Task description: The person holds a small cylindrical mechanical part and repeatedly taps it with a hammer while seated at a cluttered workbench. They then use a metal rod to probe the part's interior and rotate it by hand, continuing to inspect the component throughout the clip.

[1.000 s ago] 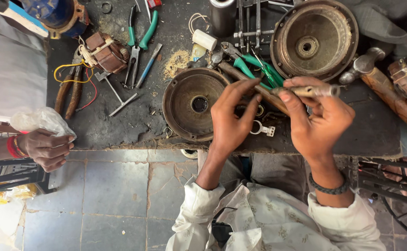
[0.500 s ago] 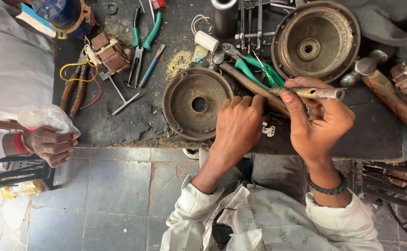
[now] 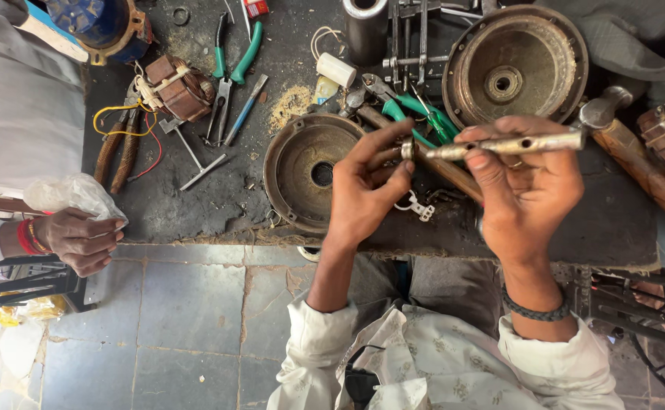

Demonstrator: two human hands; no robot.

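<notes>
Right hand [image 3: 529, 190] gripping a dull steel shaft [image 3: 510, 144], left hand [image 3: 366, 186] pinching its tip, probably; near the grimy workbench [image 3: 196, 205] front edge.

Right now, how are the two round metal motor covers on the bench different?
The near motor cover lies by the left hand, dark and grimy inside, and the hand hides its right edge. The far motor cover sits beyond the right hand, looks larger and deeper, with paler, rust-brown walls. Both lie open side up, each with a centre hole.
</notes>
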